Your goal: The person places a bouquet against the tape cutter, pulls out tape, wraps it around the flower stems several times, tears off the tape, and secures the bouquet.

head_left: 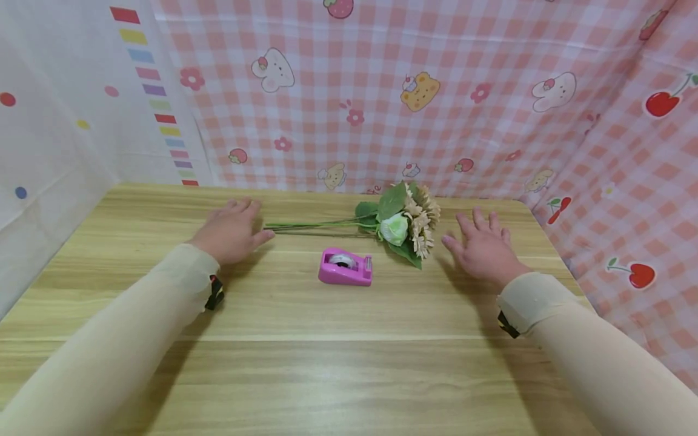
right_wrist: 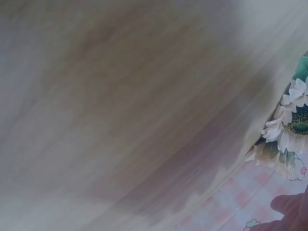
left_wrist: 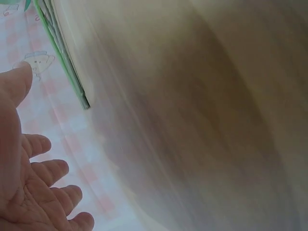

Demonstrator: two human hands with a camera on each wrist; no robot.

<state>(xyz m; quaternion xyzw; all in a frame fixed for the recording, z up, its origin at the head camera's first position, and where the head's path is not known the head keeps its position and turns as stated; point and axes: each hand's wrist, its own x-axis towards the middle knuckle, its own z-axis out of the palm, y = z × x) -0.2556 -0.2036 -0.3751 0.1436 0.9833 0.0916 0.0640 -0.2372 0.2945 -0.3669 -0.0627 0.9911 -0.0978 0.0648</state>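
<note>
A bunch of artificial flowers (head_left: 418, 225) lies on its side on the wooden table, blooms to the right. It has cream daisy-like blooms, a pale green rose (head_left: 394, 229) and green leaves; its thin stems (head_left: 316, 224) point left. My left hand (head_left: 229, 230) is near the stem ends, fingers spread, holding nothing; the left wrist view shows its palm and the stem tips (left_wrist: 85, 103). To the right of the blooms, my right hand (head_left: 484, 245) has its fingers spread and holds nothing. Nearer to me than the flowers stands a pink tape dispenser (head_left: 345, 268) with a roll of tape in it.
The wood-grain table (head_left: 327, 363) runs back to a pink checked cloth (head_left: 327, 109) with cartoon prints. A similar cloth with cherries (head_left: 627, 212) hangs along the right side, and a white dotted cloth (head_left: 49, 121) along the left.
</note>
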